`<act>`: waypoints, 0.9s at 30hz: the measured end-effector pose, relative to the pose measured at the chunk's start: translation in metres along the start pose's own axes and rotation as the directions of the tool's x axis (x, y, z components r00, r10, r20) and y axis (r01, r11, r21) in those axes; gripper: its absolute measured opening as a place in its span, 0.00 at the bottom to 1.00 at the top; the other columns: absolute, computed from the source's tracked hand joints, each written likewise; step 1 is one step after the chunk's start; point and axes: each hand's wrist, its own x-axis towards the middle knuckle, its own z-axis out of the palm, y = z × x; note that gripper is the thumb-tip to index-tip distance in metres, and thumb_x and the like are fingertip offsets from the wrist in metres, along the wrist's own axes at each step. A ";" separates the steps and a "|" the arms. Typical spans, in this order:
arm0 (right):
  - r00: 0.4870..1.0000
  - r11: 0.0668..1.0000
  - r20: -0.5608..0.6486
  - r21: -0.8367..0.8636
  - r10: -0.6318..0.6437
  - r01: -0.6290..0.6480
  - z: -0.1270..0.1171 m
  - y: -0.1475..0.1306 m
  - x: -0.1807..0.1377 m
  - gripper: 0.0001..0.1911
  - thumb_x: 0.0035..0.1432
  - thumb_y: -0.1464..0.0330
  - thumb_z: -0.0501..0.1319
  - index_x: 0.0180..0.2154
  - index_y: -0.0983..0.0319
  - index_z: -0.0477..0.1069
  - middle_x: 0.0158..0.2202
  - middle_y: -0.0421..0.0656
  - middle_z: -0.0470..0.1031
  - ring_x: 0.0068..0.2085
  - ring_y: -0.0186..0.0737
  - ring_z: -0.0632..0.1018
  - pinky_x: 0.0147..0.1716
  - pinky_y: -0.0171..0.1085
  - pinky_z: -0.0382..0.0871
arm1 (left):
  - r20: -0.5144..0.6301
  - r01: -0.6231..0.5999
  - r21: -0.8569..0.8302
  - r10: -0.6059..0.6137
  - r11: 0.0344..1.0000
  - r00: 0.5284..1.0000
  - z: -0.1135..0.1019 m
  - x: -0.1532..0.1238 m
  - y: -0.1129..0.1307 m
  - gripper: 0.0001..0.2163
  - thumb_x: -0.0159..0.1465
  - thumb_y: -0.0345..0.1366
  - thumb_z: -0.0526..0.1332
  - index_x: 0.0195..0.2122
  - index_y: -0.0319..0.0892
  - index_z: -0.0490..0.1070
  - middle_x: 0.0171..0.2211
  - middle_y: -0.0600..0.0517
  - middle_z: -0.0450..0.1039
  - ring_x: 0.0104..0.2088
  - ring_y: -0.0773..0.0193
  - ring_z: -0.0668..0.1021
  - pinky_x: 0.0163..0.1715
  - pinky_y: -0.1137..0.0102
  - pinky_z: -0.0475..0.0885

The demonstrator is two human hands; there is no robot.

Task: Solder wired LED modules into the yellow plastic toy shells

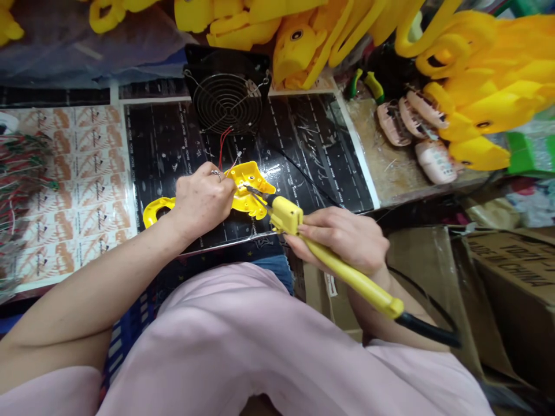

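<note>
In the head view, my left hand is closed at the left side of a yellow plastic toy shell, hollow side up. Thin red wires come out from between its fingers; the thumb tip is hidden. My right hand grips a yellow soldering iron with a black cord at its rear end. The iron's dark metal tip points left into the shell, close to my left fingertips. Left of the shell, a curved yellow plastic piece is partly covered by my left forearm.
A black fan with a wire guard stands behind the shell. Yellow toy parts are heaped at the back and right. Pale pink shells and green-handled pliers lie right. Wire bundles lie left; cardboard boxes stand lower right.
</note>
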 end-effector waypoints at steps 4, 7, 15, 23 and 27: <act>0.998 0.999 -0.049 0.009 0.036 -0.035 -0.002 0.000 -0.004 0.09 0.61 0.72 0.71 0.35 0.59 0.72 0.27 0.38 0.79 0.26 0.33 0.80 0.25 0.31 0.79 | -0.016 -0.017 -0.008 0.017 1.000 1.000 0.001 -0.001 -0.001 0.12 0.68 0.32 0.59 0.30 0.40 0.80 0.31 0.42 0.82 0.41 0.48 0.80 0.24 0.69 0.62; 0.997 0.998 -0.050 0.015 0.055 -0.054 0.001 0.001 -0.007 0.08 0.62 0.71 0.70 0.36 0.58 0.71 0.28 0.38 0.80 0.27 0.33 0.81 0.26 0.31 0.80 | -0.002 -0.015 -0.027 0.015 1.000 1.000 0.000 -0.001 -0.001 0.11 0.67 0.32 0.60 0.30 0.40 0.80 0.32 0.43 0.82 0.42 0.49 0.80 0.25 0.69 0.64; 0.989 0.995 -0.116 -0.037 0.089 -0.094 0.003 0.000 -0.012 0.10 0.59 0.72 0.72 0.38 0.59 0.72 0.29 0.37 0.81 0.28 0.34 0.82 0.28 0.30 0.81 | -0.007 0.022 -0.095 -0.023 0.995 1.000 0.000 -0.001 0.000 0.10 0.66 0.32 0.60 0.29 0.41 0.80 0.31 0.43 0.82 0.43 0.48 0.80 0.28 0.67 0.70; 0.983 0.981 -0.091 -0.098 0.161 -0.170 0.005 -0.009 -0.015 0.18 0.63 0.70 0.70 0.54 0.58 0.74 0.36 0.43 0.85 0.31 0.40 0.85 0.31 0.35 0.84 | -0.008 0.002 -0.053 -0.002 0.999 1.000 -0.001 -0.002 0.000 0.12 0.68 0.32 0.59 0.31 0.40 0.81 0.29 0.41 0.80 0.42 0.47 0.81 0.25 0.66 0.70; 0.996 0.999 -0.079 -0.031 0.041 -0.043 0.008 -0.004 -0.010 0.09 0.65 0.69 0.69 0.44 0.60 0.72 0.29 0.40 0.82 0.27 0.36 0.83 0.29 0.32 0.83 | -0.059 -0.020 -0.030 0.018 0.999 0.998 0.001 -0.003 0.000 0.11 0.67 0.32 0.59 0.30 0.40 0.80 0.29 0.42 0.81 0.41 0.49 0.81 0.23 0.68 0.68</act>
